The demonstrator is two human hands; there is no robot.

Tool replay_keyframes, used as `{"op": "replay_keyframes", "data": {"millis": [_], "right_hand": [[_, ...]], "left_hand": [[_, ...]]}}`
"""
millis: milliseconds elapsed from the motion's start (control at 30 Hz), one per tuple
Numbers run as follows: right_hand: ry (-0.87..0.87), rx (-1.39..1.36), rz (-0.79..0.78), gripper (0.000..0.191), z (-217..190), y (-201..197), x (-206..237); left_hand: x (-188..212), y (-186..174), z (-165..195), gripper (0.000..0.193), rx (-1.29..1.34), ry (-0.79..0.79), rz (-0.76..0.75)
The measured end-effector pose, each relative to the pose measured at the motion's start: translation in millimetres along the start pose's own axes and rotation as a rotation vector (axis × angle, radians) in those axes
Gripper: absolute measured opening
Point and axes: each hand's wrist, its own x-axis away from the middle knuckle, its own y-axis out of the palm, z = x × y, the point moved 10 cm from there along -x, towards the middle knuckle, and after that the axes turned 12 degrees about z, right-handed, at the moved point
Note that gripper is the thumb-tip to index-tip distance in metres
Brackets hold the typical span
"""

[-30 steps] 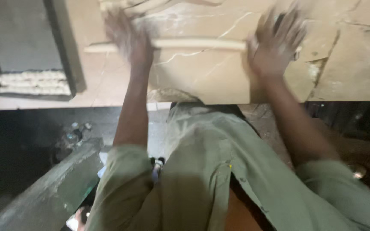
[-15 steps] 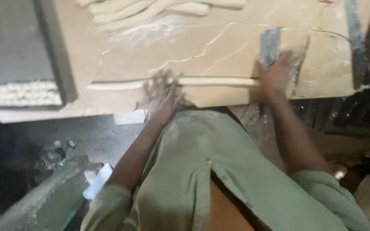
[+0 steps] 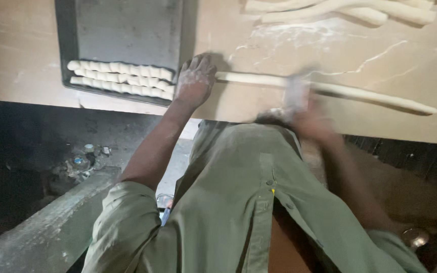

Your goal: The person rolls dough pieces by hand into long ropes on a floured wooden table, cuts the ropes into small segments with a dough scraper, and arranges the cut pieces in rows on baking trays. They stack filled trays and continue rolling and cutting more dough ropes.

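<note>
currently the left hand (image 3: 194,80) presses flat, fingers spread, on the near end of the long dough rope (image 3: 350,92) lying across the worktop (image 3: 21,60). the right hand (image 3: 304,103) is blurred over the rope's middle, apparently gripping a pale scraper; grasp cannot be confirmed. keep the rope pinned steady. just left of the left hand, the tray (image 3: 122,30) of cut pieces (image 3: 122,80) crowds it; spare ropes (image 3: 340,11) lie beyond.

Right hand (image 3: 309,114) smeared by motion blur, fingers indistinguishable; pale blade-like thing (image 3: 296,92) above it too blurred to identify. Left end of dough rope (image 3: 360,93) hidden under left hand (image 3: 194,81). Dough strands (image 3: 340,9) and baking tray (image 3: 122,45) cut off at top edge. Small litter on floor (image 3: 84,156) too dim to identify.
</note>
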Motion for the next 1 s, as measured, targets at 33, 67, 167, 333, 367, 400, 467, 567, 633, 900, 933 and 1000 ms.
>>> {"op": "replay_keyframes", "data": {"millis": [33, 67, 167, 333, 367, 400, 467, 567, 633, 900, 933, 1000], "right_hand": [[-0.088, 0.228, -0.135, 0.078, -18, 48, 4], [-0.161, 0.404, -0.232, 0.082, -30, 83, 7], [-0.321, 0.415, -0.228, 0.088, -76, 135, -3], [-0.411, 0.379, -0.001, 0.083, -121, 145, -31], [-0.408, 0.432, 0.007, 0.09, -121, 145, -35], [-0.356, 0.418, -0.021, 0.091, -115, 147, -38], [-0.261, 0.386, -0.076, 0.091, -100, 149, -42], [-0.293, 0.463, 0.096, 0.085, -91, 125, -45], [-0.333, 0.491, 0.062, 0.085, -86, 123, -44], [-0.235, 0.542, 0.045, 0.097, -63, 99, -43], [-0.228, 0.531, 0.049, 0.095, -61, 94, -43], [-0.169, 0.473, 0.056, 0.087, -54, 83, -42]], "left_hand": [[2, -6, -9, 0.028, 0.024, -0.017, -0.022], [2, -6, -14, 0.029, 0.025, -0.018, -0.068], [-2, -6, -14, 0.035, 0.041, 0.003, -0.14], [-5, 4, -18, 0.046, 0.086, 0.042, -0.131], [-5, 2, -19, 0.046, 0.103, 0.052, -0.074], [-6, -1, -20, 0.046, 0.123, 0.063, -0.02], [-6, 1, -20, 0.05, 0.134, 0.069, 0.011], [-7, 11, -12, 0.053, 0.149, 0.066, -0.05], [-8, 13, -4, 0.043, 0.178, 0.074, -0.073], [-17, 1, 25, 0.051, 0.237, 0.195, 0.057], [-18, 4, 30, 0.043, 0.211, 0.219, 0.047], [-23, 4, 34, 0.051, 0.236, 0.192, 0.084]]}}
